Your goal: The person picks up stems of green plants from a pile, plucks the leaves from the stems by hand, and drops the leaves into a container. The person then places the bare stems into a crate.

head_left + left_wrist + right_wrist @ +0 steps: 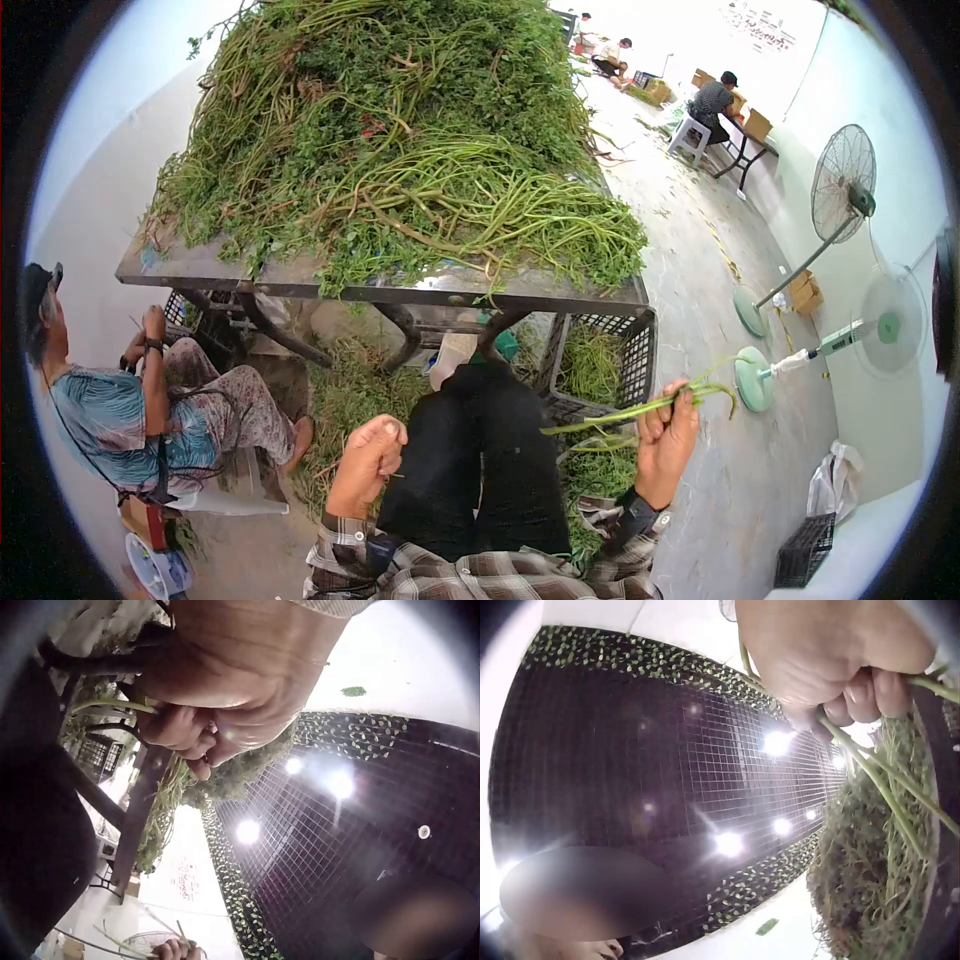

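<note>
My right hand [668, 445] pinches several long green stems [620, 414] at the right of the head view, their ends sticking out on both sides of the fingers. In the right wrist view the stems [889, 799] spread down from the curled fingers of that hand [840, 652]. Over the left thigh, my left hand [368, 465] has its fingers curled with the thumb against them. The left wrist view shows a short green stem [112, 703] running into the fingers of this hand [225, 690]. Both hands are apart, in front of the table.
A big heap of greens [400, 130] covers the table [390, 291]. Below are black crates [640, 365] and loose greens [350, 400]. A seated person [150, 410] is at the left. Fans [752, 380] stand at the right, and more people are at the back.
</note>
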